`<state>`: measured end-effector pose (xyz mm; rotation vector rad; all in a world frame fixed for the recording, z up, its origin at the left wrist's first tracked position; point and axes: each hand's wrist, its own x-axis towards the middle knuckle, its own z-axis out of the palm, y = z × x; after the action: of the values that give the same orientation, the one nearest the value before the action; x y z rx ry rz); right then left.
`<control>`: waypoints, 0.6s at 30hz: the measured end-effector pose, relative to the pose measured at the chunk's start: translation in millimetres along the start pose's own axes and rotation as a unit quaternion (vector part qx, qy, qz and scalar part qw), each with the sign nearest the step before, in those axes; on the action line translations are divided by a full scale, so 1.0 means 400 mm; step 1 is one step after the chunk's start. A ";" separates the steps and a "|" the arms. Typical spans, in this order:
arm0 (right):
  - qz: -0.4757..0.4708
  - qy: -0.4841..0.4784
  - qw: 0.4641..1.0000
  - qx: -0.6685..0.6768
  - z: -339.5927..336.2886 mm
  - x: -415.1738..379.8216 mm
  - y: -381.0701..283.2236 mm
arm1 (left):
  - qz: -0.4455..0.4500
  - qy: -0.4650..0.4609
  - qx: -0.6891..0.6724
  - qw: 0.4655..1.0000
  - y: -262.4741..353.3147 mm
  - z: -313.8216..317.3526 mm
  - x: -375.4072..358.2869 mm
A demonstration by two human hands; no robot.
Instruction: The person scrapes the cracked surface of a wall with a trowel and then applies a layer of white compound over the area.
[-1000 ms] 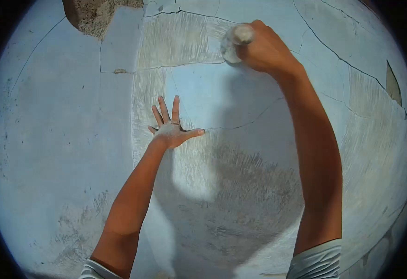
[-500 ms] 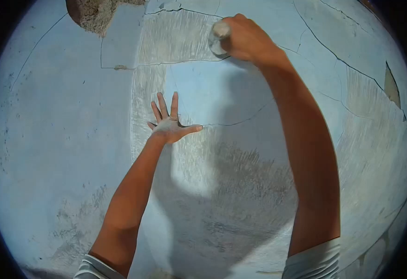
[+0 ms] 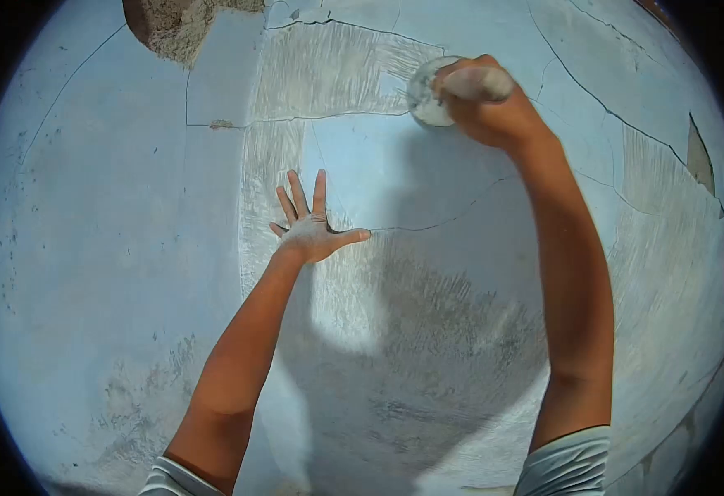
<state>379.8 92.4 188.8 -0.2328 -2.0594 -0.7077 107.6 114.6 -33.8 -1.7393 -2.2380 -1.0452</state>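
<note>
A light blue painted wall [image 3: 97, 215] fills the view. My left hand [image 3: 308, 236] lies spread against it, fingers apart, its back dusted white. Its fingers rest near a pale, scratched strip [image 3: 267, 157]. Higher and to the right, my right hand [image 3: 494, 120] is wrapped round a rounded, whitish tool with a thick pale handle end [image 3: 478, 83]. The tool's round face [image 3: 430, 95] is at the wall, by the right end of a scratched pale band [image 3: 321, 70]. My fingers hide part of the tool.
Thin dark cracks [image 3: 573, 78] run across the wall. A broken hole with rough brown filling [image 3: 164, 29] is at the upper left, and a chipped gap [image 3: 699, 153] at the right. Another scratched area [image 3: 655, 165] lies beside that gap. Grey worn patches [image 3: 436, 314] spread lower down.
My right hand has moved right and slightly down with the tool, and its wrist has turned. Scratch marks show where it was. My left hand stays spread on the wall; the view has shifted slightly.
</note>
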 end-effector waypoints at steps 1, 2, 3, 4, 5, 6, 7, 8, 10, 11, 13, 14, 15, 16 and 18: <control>0.004 -0.038 0.998 -0.058 0.028 0.025 0.010 | -0.003 -0.004 -0.003 1.000 0.003 -0.002 -0.003; -0.012 -0.005 0.997 -0.082 0.064 0.039 0.016 | -0.005 -0.007 0.000 1.000 0.008 -0.004 -0.005; -0.029 0.028 0.994 -0.105 0.100 0.055 0.004 | -0.008 -0.010 0.001 1.000 0.008 -0.005 -0.005; -0.047 0.061 0.989 -0.128 0.113 0.067 -0.023 | -0.011 -0.012 0.003 1.000 0.007 -0.005 -0.005; -0.033 0.107 0.983 -0.143 0.107 0.051 -0.041 | -0.004 -0.004 -0.008 1.000 0.005 -0.005 -0.007; -0.011 0.047 0.993 -0.111 0.077 0.042 -0.037 | -0.006 -0.006 -0.005 1.000 0.004 -0.005 -0.010; 0.012 -0.013 0.997 -0.079 0.034 0.028 -0.024 | -0.007 -0.007 -0.002 1.000 0.005 -0.003 -0.012; 0.031 -0.074 0.996 -0.050 0.004 0.024 -0.019 | -0.007 -0.007 -0.004 1.000 0.006 -0.007 -0.007; 0.077 -0.012 0.997 -0.017 0.009 0.005 -0.061 | -0.005 -0.001 -0.002 1.000 -0.004 -0.012 0.002; 0.038 -0.022 0.998 -0.033 0.042 0.023 -0.023 | -0.004 -0.002 0.001 1.000 -0.005 -0.007 -0.001; 0.020 -0.025 0.992 -0.122 0.079 0.047 -0.038 | -0.015 -0.017 0.005 1.000 0.010 -0.011 -0.007; 0.029 -0.026 0.990 -0.137 0.077 0.054 -0.066 | -0.013 -0.014 0.001 1.000 0.010 -0.004 -0.012; 0.038 -0.024 0.987 -0.154 0.062 0.062 -0.094 | -0.009 -0.007 -0.001 1.000 0.008 -0.003 -0.006; 0.050 -0.020 0.984 -0.169 0.048 0.061 -0.114 | -0.005 -0.002 0.000 1.000 0.003 -0.002 -0.001; 0.075 -0.039 0.989 -0.124 -0.001 0.030 -0.103 | 0.003 0.007 0.000 1.000 -0.003 0.002 0.001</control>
<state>356.0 57.2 182.4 -0.5594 -1.9988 -0.8716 106.8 115.3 -34.7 -1.7325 -2.2232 -1.0516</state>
